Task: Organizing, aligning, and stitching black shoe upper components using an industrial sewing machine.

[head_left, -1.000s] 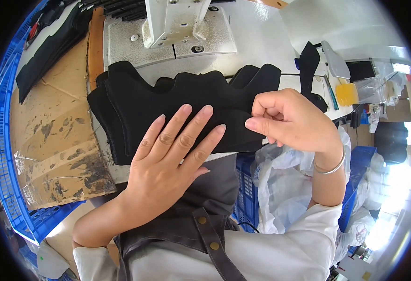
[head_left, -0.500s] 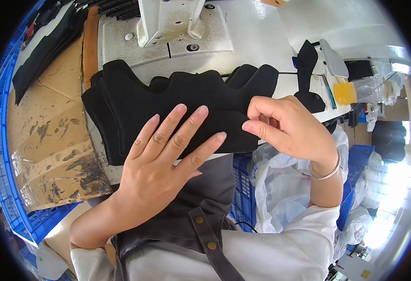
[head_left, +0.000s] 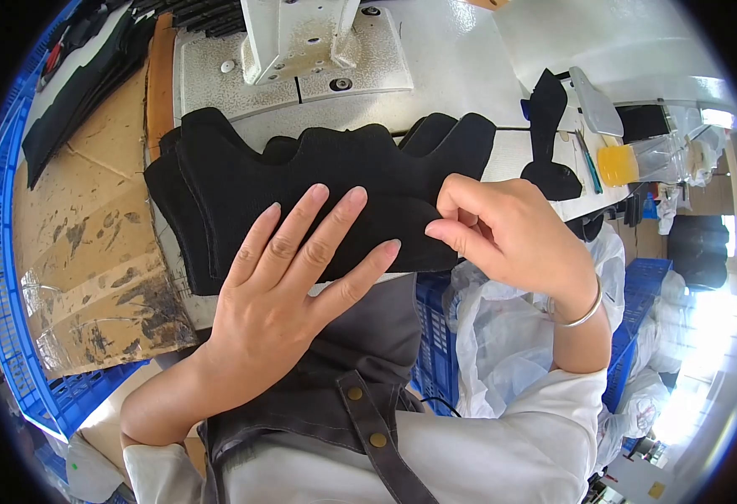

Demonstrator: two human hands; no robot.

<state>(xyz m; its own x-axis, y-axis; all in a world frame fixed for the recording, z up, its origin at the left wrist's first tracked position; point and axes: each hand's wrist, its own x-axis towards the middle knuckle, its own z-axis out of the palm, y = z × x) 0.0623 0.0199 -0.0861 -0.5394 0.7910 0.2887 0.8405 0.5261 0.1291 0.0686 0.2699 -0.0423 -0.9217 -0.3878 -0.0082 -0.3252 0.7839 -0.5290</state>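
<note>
A stack of black fabric pieces (head_left: 318,181) with wavy upper edges lies on the near edge of a white sewing table (head_left: 469,50). My left hand (head_left: 288,286) rests flat on the stack, fingers spread and pressing it down. My right hand (head_left: 503,231) pinches the right lower corner of the top black piece between thumb and fingers. A silver bangle sits on that wrist.
The white sewing machine base (head_left: 293,34) stands just behind the stack. Another black cut piece (head_left: 546,139) lies at the right, near a yellow container (head_left: 616,164). Cardboard (head_left: 83,218) lines a blue crate (head_left: 3,294) at the left. White plastic bags (head_left: 503,336) sit below right.
The black stack and both hands have shifted slightly lower and left in view. My right hand's pinch on the corner has tightened; the left hand stays flat.
</note>
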